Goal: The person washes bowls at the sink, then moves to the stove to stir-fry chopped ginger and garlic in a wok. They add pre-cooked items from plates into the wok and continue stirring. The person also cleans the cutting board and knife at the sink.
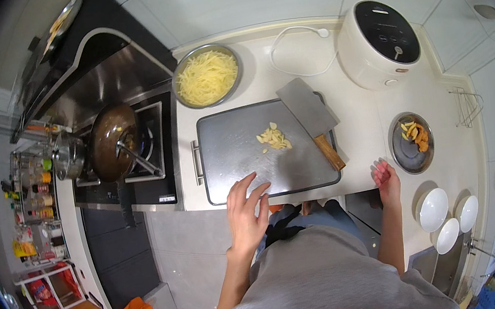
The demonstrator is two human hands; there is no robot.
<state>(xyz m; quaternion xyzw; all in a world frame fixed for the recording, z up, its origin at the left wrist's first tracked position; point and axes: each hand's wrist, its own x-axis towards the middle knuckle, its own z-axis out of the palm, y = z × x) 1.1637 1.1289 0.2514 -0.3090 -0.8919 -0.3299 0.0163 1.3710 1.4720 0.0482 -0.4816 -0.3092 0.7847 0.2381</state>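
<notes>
My left hand [247, 209] is over the front edge of the grey cutting board [233, 156], fingers spread and holding nothing. My right hand [387, 180] hangs at the counter's front edge, right of the board, its fingers loosely curled with nothing visible in them. A small pile of sliced garlic [274, 138] lies on the board. Across the board's right side rests a cleaver [307, 107] with a wooden handle, blade towards the wall. Nearest to my right hand is a round metal plate [404, 157] holding pale pieces and an orange-brown lump.
Behind the board stands a metal bowl of shredded potato [207, 78]. A wok [106, 142] with a metal utensil sits on the gas stove [165, 166] at left. A white rice cooker [357, 52] stands back right, its cord looped beside it. White bowls [432, 209] stand near the sink.
</notes>
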